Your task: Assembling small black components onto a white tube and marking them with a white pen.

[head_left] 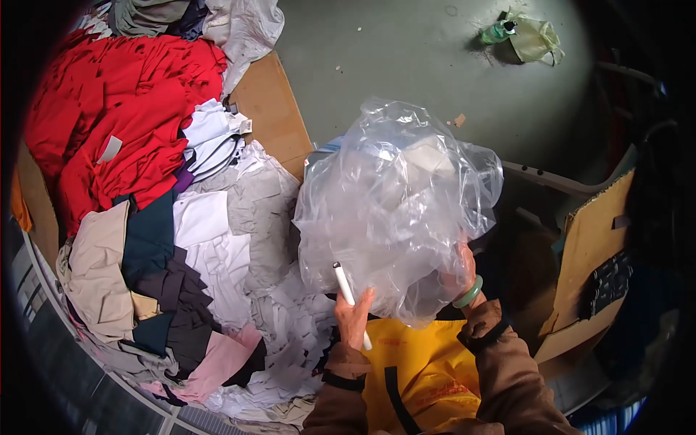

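My left hand (353, 319) is closed around a slim white marker-like stick (344, 284) with a dark upper end, and its thumb lies against the lower edge of a clear plastic bag (384, 210). The crumpled bag spreads out in front of me, puffed up, with a pale patch showing through near its top. At the bag's lower right, my right hand (464, 274), with a green bangle (470, 291) at the wrist, grips the film. Plastic partly covers those fingers.
On the left lie heaps of red cloth (109, 109), white cloth (217, 254) and beige cloth (101, 268), beside a cardboard flap (272, 109). An open cardboard box (591, 254) stands at the right. A green bottle (496, 32) and a pale bag (536, 40) are on the far floor.
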Tool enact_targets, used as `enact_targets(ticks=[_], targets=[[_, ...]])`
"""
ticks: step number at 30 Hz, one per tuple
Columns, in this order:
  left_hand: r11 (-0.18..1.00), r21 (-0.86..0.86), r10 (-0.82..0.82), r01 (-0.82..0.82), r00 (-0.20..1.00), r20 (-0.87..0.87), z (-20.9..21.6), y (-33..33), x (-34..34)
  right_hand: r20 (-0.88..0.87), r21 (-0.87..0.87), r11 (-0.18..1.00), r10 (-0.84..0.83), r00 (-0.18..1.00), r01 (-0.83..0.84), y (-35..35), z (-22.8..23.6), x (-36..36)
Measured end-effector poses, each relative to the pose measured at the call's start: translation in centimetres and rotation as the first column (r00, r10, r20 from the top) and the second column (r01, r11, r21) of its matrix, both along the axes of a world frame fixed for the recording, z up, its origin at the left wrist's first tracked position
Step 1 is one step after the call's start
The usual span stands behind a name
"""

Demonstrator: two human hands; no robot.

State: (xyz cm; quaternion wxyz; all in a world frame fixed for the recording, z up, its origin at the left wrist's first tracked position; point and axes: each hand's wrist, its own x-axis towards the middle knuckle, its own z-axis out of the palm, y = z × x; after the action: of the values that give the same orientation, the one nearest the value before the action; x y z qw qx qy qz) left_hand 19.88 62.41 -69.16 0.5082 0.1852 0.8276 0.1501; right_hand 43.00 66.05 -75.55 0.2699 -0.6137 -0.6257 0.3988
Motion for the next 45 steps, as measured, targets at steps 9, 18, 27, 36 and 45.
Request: enact_targets(ticks=[9, 18, 27, 36, 45], targets=[[0.858, 0.35, -0.29, 0.376, 0.917, -0.274, 7.7, 5.5, -1.0, -0.645, -0.707, 0.676, -0.736, 0.202, 0.207, -0.7, -0.7, -2.0], [0.651, 0.081, -0.699, 0.755, 0.637, -0.325, -2.2, 12.4, 6.9, -0.352, -0.556, 0.718, -0.66, 0.664, 0.419, -1.2, -2.6, -5.4], [0.476, 0.221, -0.711, 0.852, 0.52, -0.474, 6.0, 7.3, 4.4, -0.38, -0.585, 0.51, -0.859, 0.343, 0.63, -4.9, 12.4, 9.5], [0.6, 0.266, -0.713, 0.754, 0.655, -0.249, 16.7, 6.6, 15.8, -0.214, 0.142, -0.021, -0.977, 0.01, 0.99, -0.8, 14.5, 38.9], [0.578, 0.166, -0.807, 0.799, 0.59, -0.031, 22.0, 3.0, 29.2, -0.139, 0.264, -0.02, -0.99, 0.017, 0.964, 2.4, 16.2, 45.6]])
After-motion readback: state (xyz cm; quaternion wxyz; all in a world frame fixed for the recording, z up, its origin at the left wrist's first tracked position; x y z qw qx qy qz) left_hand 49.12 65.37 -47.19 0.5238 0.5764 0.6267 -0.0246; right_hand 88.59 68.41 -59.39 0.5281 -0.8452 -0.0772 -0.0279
